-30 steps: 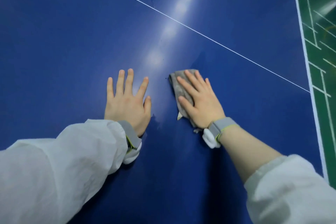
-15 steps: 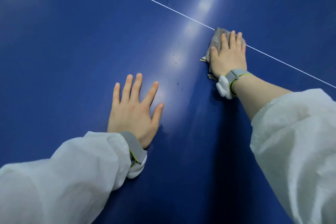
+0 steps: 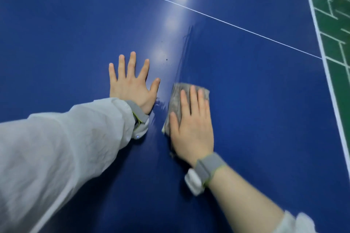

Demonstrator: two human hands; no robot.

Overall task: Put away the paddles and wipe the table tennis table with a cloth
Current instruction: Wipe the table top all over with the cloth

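The blue table tennis table (image 3: 265, 100) fills the view, crossed by a thin white centre line (image 3: 227, 22). My right hand (image 3: 193, 126) lies flat, fingers straight, pressing a folded grey cloth (image 3: 177, 96) onto the surface; most of the cloth is hidden under the palm. My left hand (image 3: 132, 83) rests flat on the table just left of the cloth, fingers spread, holding nothing. A damp streak (image 3: 181, 55) runs up the table from the cloth. No paddles are in view.
The table's white-edged right side (image 3: 329, 81) runs down the right of the view, with green marked floor (image 3: 341, 34) beyond it. A few small specks (image 3: 166, 59) sit on the surface above my left hand.
My right hand has pulled the cloth back from the white centre line toward me, ending beside my left hand. The left hand has stayed planted on the table.
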